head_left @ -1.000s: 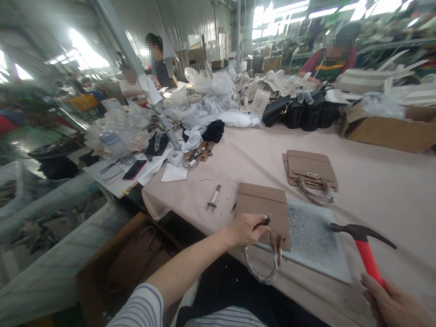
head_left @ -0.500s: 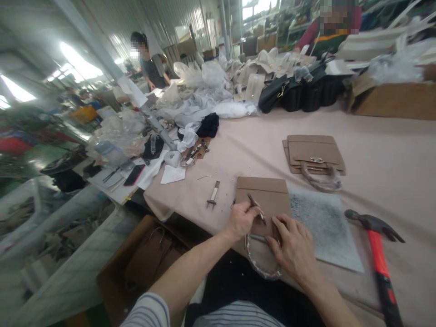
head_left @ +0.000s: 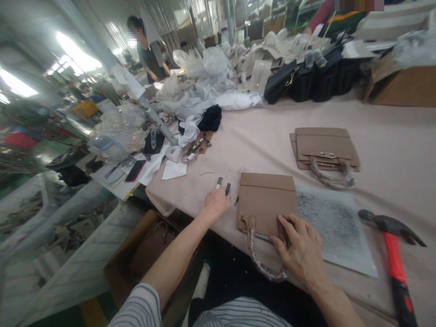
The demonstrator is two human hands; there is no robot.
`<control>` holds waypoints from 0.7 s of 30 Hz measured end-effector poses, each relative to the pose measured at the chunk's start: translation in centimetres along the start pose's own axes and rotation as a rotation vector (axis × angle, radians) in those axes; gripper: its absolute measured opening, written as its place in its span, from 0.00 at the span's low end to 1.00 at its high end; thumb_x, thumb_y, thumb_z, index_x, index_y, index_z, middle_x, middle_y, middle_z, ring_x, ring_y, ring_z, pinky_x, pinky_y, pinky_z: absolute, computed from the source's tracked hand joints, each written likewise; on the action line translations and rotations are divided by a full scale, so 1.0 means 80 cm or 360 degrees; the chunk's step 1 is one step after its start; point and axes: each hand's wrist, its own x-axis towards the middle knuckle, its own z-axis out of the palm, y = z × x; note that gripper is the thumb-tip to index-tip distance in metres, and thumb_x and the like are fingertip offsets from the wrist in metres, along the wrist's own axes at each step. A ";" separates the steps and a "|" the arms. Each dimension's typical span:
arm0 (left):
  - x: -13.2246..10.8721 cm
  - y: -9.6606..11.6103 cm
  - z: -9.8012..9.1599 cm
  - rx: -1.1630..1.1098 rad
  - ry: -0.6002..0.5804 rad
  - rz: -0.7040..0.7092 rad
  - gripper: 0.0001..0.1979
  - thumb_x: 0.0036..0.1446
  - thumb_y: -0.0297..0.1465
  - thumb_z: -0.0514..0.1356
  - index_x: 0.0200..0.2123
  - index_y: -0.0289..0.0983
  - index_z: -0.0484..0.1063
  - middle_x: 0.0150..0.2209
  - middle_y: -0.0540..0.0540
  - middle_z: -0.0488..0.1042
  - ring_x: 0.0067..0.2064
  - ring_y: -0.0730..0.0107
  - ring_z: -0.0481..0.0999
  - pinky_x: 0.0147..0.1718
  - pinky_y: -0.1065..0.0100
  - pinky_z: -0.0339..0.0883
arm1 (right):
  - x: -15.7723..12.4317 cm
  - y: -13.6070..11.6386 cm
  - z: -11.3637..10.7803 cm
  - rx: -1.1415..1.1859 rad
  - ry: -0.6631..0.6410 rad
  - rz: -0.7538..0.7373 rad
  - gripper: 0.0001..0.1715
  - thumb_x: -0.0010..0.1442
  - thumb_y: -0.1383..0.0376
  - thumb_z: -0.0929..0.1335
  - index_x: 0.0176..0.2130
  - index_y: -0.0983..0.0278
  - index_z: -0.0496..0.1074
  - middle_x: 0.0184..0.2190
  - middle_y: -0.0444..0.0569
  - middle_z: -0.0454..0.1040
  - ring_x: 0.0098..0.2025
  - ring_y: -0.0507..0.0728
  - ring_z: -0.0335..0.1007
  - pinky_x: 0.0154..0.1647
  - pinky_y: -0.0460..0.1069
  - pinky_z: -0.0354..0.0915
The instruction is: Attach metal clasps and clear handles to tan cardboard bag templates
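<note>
A flat tan handbag (head_left: 267, 202) lies at the table's near edge, partly on a grey speckled slab (head_left: 332, 225). Its wrapped handle (head_left: 264, 268) hangs over the edge. My right hand (head_left: 299, 252) rests on the bag's near right corner with the fingers spread, holding nothing. My left hand (head_left: 216, 204) sits on the cloth just left of the bag, fingers curled round a thin dark tool (head_left: 227, 188). It partly covers a small metal tool (head_left: 219, 182). A red-handled hammer (head_left: 391, 256) lies alone to the right of the slab.
More tan bags (head_left: 325, 145) are stacked further back. Black bags (head_left: 306, 79), a cardboard box (head_left: 398, 86) and heaps of plastic wrapping (head_left: 204, 81) line the far side. An open carton (head_left: 150, 245) stands under the table. One person (head_left: 150, 50) works at the far left.
My right hand laid down the hammer and came to the bag's near edge. My left hand moved off the bag to the left, down beside the small metal tool.
</note>
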 end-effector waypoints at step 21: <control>0.028 0.022 -0.002 -0.0051 -0.0263 0.0135 0.13 0.54 0.31 0.62 0.41 0.34 0.80 0.42 0.33 0.82 0.48 0.52 0.81 0.44 0.63 0.74 | 0.005 0.003 0.005 -0.0099 0.0105 -0.0070 0.26 0.69 0.52 0.59 0.56 0.64 0.69 0.53 0.58 0.70 0.51 0.69 0.67 0.50 0.63 0.65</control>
